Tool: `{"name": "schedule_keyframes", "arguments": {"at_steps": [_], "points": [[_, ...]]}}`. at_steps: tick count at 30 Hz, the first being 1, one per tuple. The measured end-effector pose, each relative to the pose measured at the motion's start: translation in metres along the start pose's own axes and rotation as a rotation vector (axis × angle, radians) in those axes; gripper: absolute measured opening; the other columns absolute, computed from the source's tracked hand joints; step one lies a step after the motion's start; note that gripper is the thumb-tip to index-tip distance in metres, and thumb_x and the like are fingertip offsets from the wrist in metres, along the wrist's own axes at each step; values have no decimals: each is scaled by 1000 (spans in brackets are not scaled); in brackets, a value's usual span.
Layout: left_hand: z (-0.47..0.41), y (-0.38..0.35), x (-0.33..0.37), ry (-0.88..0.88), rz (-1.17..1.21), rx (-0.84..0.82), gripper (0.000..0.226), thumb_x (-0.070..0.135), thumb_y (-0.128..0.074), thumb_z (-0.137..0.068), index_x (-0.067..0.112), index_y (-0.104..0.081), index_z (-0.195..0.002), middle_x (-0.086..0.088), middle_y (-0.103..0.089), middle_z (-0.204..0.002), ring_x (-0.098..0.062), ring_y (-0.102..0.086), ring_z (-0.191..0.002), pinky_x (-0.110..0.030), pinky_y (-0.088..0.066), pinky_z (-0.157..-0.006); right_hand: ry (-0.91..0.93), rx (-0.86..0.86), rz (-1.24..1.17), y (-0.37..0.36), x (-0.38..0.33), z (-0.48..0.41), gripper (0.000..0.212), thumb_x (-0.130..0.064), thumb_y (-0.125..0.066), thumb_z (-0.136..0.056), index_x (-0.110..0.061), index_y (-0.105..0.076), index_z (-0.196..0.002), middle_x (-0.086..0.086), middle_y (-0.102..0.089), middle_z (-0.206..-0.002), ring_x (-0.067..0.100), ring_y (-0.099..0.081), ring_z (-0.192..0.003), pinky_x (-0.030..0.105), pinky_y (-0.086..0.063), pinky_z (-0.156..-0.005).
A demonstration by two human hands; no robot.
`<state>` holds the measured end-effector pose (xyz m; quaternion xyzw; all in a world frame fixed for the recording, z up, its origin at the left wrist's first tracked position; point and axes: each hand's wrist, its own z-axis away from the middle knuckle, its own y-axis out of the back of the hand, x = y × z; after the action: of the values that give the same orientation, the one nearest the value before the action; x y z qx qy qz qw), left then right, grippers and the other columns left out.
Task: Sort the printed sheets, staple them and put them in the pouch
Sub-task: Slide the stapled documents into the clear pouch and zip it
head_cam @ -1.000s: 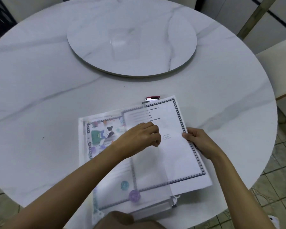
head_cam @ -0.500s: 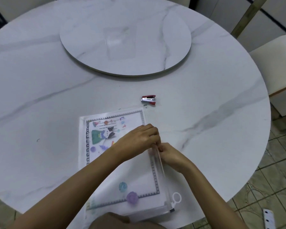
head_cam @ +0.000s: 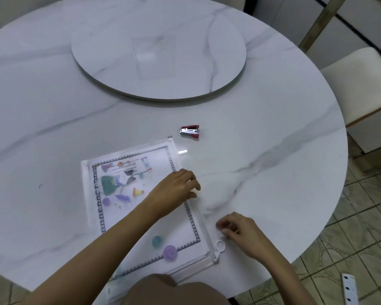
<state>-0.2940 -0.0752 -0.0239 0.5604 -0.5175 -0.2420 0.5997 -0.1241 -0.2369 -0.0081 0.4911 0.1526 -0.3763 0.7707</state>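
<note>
Lower right of the frame, the right hand (head_cam: pixel 240 232) lies on the desk (head_cam: pixel 284 119) with fingers curled, nothing seen in them, just beside the ring pull (head_cam: pixel 220 246). Centre, the left hand (head_cam: pixel 176 190) presses flat on the clear pouch (head_cam: pixel 182 150), which holds the printed sheets (head_cam: pixel 139 208). Beyond it lies a red stapler (head_cam: pixel 190 132).

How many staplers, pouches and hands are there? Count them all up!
Stapler: 1
Pouch: 1
Hands: 2 (left hand, right hand)
Total: 4
</note>
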Motion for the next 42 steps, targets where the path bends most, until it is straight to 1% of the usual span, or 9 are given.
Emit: {"name": "schedule_keyframes", "arguments": {"at_steps": [4, 8, 13, 19, 23, 26, 32, 38, 42], "points": [[25, -10, 30, 49, 55, 33, 22, 26, -75, -72, 21, -66, -92, 2, -65, -91, -14, -62, -87, -23, -51, -70, 70, -9, 30, -9, 4, 8, 19, -14, -59, -86, -15, -66, -104, -6, -56, -97, -4, -51, -79, 5, -41, -73], [61, -31, 68, 0, 161, -11, 12, 30, -55, -78, 30, -56, -90, 8, -59, -88, -6, -46, -85, -16, -34, -69, 159, 1, 95, -23, 5, 13, 21, -10, -57, -83, -16, -63, -103, -7, -49, -95, -4, -49, -75, 15, -43, -75], [80, -54, 87, -101, 84, -57, 16, 36, -57, -77, 31, -47, -88, 9, -55, -83, -9, -42, -81, -18, -36, -64, 210, -34, 120, -26, 12, 19, 27, -11, -57, -80, -17, -60, -106, -6, -46, -99, 5, -52, -92, 16, -41, -78], [85, -55, 90, -126, -26, -78, 31, 53, -58, -77, 26, -49, -88, 8, -48, -90, -10, -43, -84, -20, -32, -70, 208, -66, 186, -28, 16, 21, 18, -19, -60, -81, -16, -57, -99, -16, -37, -87, -2, -42, -82, 14, -37, -74], [86, -50, 94, -135, -90, -80, 28, 34, -71, -68, 25, -49, -83, 8, -50, -81, -10, -47, -77, -19, -36, -63, 229, -76, 251, -31, 13, 25, 14, -22, -57, -84, -15, -57, -96, -9, -38, -93, 5, -42, -87, 21, -40, -77], [87, -48, 96, -145, -124, -43, 14, 17, -59, -68, 23, -51, -77, 7, -52, -71, -11, -47, -67, -21, -37, -51, 224, -73, 269, -32, 9, 28, 11, -22, -55, -86, -14, -55, -94, -8, -38, -91, 2, -39, -80, 23, -40, -76], [99, -34, 92, -130, -135, 65, 13, 5, -57, -70, 18, -59, -71, 2, -52, -67, -13, -43, -64, -25, -37, -51, 7, -99, -157, -26, -10, 34, 12, -22, -61, -85, -31, -58, -78, -8, -63, -78, 0, -56, -68, 11, -42, -63], [113, -14, 85, -119, -124, 176, 10, 4, -62, -78, 12, -63, -72, -1, -51, -67, -17, -45, -63, -29, -41, -54, -53, -152, -422, -28, -36, 33, 17, -19, -60, -87, -9, -69, -77, -5, -63, -63, 3, -52, -55, 13, -39, -54], [120, -2, 74, -138, -102, 224, 8, 4, -59, -82, 8, -64, -77, -4, -52, -67, -18, -44, -64, -30, -42, -55, -78, -134, -508, -36, -53, 28, 17, -21, -62, -87, -12, -68, -73, -5, -60, -58, 4, -50, -53, 16, -40, -54]]}}
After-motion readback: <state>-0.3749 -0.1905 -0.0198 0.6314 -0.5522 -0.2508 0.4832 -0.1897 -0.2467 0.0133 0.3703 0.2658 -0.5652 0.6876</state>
